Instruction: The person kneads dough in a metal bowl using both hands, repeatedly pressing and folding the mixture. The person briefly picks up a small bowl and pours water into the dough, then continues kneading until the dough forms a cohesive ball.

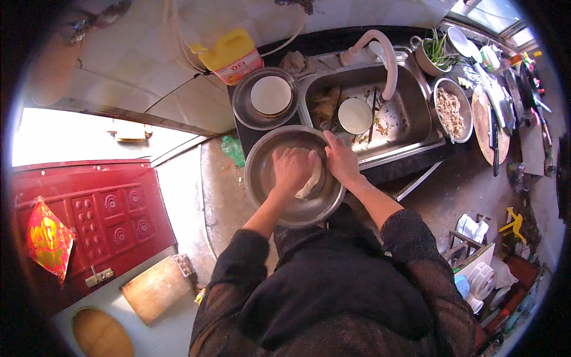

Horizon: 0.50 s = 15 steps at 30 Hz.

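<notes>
A wide metal basin (258, 196) is right in front of me, at the counter's front edge. Inside it lies a piece of pale dough (308, 184), partly hidden by my left hand (293, 168). The fingers of that hand are curled over the dough and press it against the basin's bottom. My right hand (342, 161) grips the basin's right rim, with its fingers along the edge beside the sink.
Behind the basin is a steel sink (403, 129) with a white bowl (355, 116), chopsticks and food scraps. White dishes (271, 95) stand in a pan, near a yellow jug (229, 51). To the right are a bowl of minced filling (450, 111), a cutting board (486, 143) and a knife (495, 154).
</notes>
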Each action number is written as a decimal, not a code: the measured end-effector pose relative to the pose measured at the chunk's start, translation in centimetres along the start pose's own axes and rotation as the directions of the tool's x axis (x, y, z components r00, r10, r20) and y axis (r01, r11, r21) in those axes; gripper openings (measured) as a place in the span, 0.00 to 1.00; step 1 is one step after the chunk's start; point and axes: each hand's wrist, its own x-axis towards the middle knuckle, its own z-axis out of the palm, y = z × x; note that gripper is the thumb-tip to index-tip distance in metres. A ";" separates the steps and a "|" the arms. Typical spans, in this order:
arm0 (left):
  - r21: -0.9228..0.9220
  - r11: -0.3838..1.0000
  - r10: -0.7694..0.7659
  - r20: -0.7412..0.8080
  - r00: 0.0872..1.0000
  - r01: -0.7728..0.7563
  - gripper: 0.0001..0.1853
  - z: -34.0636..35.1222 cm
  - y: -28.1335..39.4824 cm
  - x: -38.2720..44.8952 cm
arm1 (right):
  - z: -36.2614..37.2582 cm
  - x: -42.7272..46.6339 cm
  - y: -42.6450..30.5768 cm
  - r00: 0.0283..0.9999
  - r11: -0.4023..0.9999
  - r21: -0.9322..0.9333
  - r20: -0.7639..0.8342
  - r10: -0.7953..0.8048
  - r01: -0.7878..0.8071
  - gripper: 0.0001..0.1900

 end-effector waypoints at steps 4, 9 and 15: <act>0.111 0.991 0.079 -0.072 0.994 -0.071 0.09 -3.7 1.7 -3.7 | 0.3 0.2 -0.5 0.997 0.997 0.026 -0.025 0.069 -0.068 0.25; 0.138 0.958 0.258 -0.036 0.966 -0.251 0.09 1.6 0.2 -7.0 | 0.9 -0.3 -0.2 0.998 0.998 0.046 -0.036 0.048 -0.046 0.24; 0.067 0.985 0.167 -0.074 0.983 -0.162 0.14 4.3 -0.4 -2.1 | 0.7 -0.7 0.1 0.999 0.998 0.052 0.017 0.034 -0.035 0.24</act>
